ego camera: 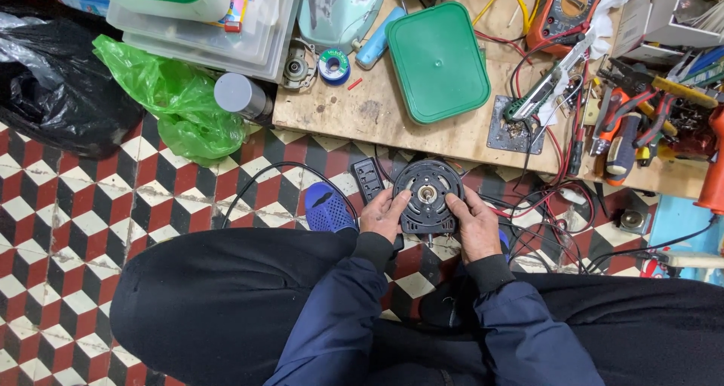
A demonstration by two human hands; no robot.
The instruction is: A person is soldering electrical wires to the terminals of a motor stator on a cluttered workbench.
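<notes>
Both hands grip a round black motor housing (pixel 427 196) at frame centre.
Left hand (pixel 383 214) and right hand (pixel 473 222) clasp its sides, fingers curled; shaft faces up (green lidded box (pixel 438 60) above, contents hidden).

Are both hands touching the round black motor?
Touching. The head view shows the left hand gripping the round black motor at its left edge and the right hand at its right.

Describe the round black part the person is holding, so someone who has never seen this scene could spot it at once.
Start at the low wooden board on the chequered floor; just below its front edge, both hands meet. The left hand and right hand grip a round black motor housing. Unlike the flat green lid above, it is slotted, with a pale metal shaft end at its centre.
</notes>
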